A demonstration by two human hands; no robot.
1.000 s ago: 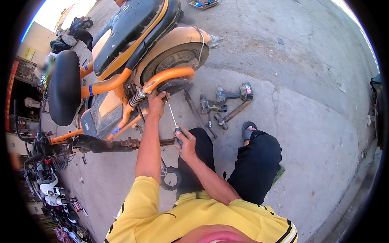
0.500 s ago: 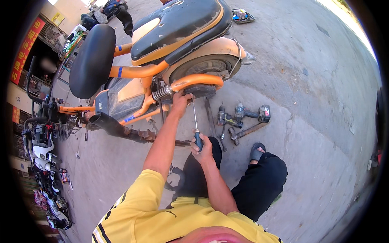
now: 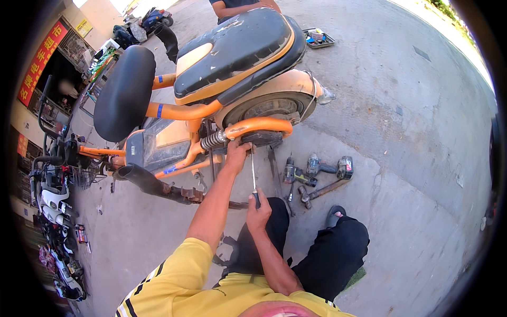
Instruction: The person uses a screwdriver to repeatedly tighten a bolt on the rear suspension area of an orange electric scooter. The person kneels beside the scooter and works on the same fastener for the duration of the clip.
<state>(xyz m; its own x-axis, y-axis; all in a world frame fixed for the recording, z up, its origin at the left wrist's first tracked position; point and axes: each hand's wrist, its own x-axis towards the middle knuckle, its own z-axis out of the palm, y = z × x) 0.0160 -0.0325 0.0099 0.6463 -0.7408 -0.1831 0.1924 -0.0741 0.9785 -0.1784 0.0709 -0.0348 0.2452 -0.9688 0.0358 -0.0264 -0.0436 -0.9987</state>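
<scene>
An orange and black electric scooter (image 3: 227,90) lies tipped on the concrete in front of me. My left hand (image 3: 236,151) reaches up and touches the underside of its orange rear swing arm (image 3: 259,126), next to the coil spring (image 3: 214,140). My right hand (image 3: 258,210) is closed around the dark handle of a long screwdriver (image 3: 254,174), whose thin shaft points up to the swing arm right beside my left hand. My black-trousered knees (image 3: 338,243) are bent below.
Two cordless drills (image 3: 317,168) and a hammer (image 3: 319,191) lie on the ground to the right. A small parts tray (image 3: 318,37) sits behind the scooter. Another person (image 3: 240,6) stands at the top. Parked scooters (image 3: 53,201) line the left edge by a shopfront.
The view has swung, so the scooter sits more to the right and closer. My right hand has straightened the screwdriver more upright toward the swing arm; the left hand stays there.
</scene>
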